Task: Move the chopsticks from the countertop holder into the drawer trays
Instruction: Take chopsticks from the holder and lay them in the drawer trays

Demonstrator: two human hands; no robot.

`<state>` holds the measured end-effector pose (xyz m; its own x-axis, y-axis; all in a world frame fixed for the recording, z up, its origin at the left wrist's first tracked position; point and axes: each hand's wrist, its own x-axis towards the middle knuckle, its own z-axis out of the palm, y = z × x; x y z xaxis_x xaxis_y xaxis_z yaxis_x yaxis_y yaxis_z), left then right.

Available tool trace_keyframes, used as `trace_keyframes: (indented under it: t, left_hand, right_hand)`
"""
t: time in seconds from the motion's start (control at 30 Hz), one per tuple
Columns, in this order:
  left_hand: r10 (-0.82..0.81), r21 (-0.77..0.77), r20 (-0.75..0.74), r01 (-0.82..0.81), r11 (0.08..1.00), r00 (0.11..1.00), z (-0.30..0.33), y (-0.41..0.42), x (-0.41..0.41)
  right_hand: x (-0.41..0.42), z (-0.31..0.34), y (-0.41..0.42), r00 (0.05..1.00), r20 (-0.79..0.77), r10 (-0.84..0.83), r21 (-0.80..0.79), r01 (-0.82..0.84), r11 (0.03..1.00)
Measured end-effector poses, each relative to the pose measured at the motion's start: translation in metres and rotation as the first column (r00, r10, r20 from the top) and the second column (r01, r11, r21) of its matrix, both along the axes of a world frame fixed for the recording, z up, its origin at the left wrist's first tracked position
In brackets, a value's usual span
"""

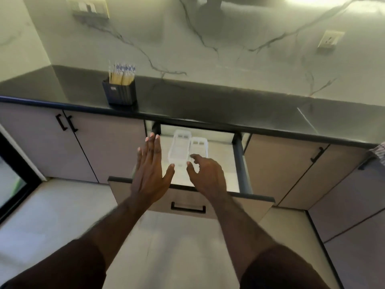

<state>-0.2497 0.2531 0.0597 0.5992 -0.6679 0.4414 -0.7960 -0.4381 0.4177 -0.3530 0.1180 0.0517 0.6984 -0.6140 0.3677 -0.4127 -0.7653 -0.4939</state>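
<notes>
A dark square holder (119, 92) stands on the black countertop (208, 103) at the left, filled with several pale chopsticks (123, 75) with blue-patterned tops. Below the counter the drawer (239, 163) is pulled out. Two clear white trays (180, 148) lie side by side inside it, with nothing visible in them. My left hand (151, 170) hovers flat with spread fingers over the drawer's left side. My right hand (206, 174) is over the near ends of the trays, fingers curled and apart, holding nothing.
Beige cabinet doors (104, 147) with black handles flank the drawer. The drawer front with its black handle (188, 207) juts toward me. A marble backsplash carries wall sockets (330, 39). A striped cloth (379, 153) hangs at the right edge.
</notes>
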Motion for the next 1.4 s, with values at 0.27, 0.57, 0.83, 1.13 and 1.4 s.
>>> trace_keyframes:
  t: [0.27,0.57,0.83,1.13,1.4]
  left_hand:
    - [-0.020,-0.182,0.064,0.032,0.983,0.998,0.119,0.015,0.027]
    - [-0.028,-0.309,0.070,0.048,0.950,0.997,0.167,0.066,0.119]
    - [-0.042,-0.208,0.091,0.061,0.976,0.995,0.171,0.141,0.257]
    - [-0.064,-0.160,0.101,0.080,0.984,0.993,0.158,0.164,0.370]
    - [-0.126,-0.136,0.091,0.138,0.981,0.988,0.141,0.119,0.460]
  right_hand:
    - [0.044,0.143,0.007,0.981,0.168,0.099,-0.166,-0.071,0.984]
    - [0.136,0.203,0.056,0.956,0.243,0.167,-0.240,-0.108,0.965]
    - [0.260,0.203,0.114,0.952,0.272,0.138,-0.191,-0.087,0.978]
    - [0.378,0.189,0.138,0.964,0.233,0.127,-0.209,-0.078,0.975]
    - [0.470,0.157,0.103,0.973,0.219,0.068,-0.162,-0.033,0.986]
